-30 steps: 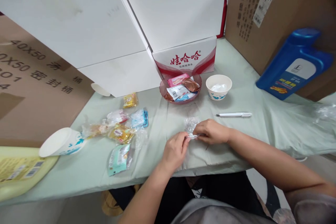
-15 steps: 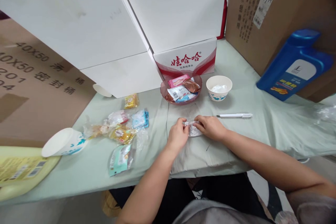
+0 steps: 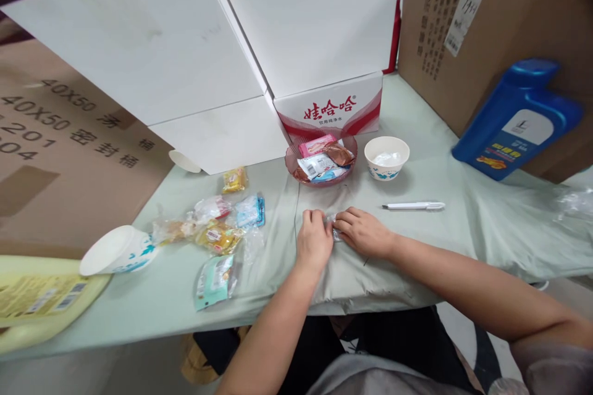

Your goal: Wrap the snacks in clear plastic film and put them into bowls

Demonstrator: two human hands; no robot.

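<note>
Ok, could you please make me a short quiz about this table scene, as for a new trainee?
1. What small thing do the left hand and the right hand pinch between them on the cloth?
2. True or false: the white pen lies on the cloth, outside the paper bowl.
3. What does the pink dish hold? A) snack packets B) coins C) a spoon
Key: 1. a clear wrapper; 2. true; 3. A
</note>
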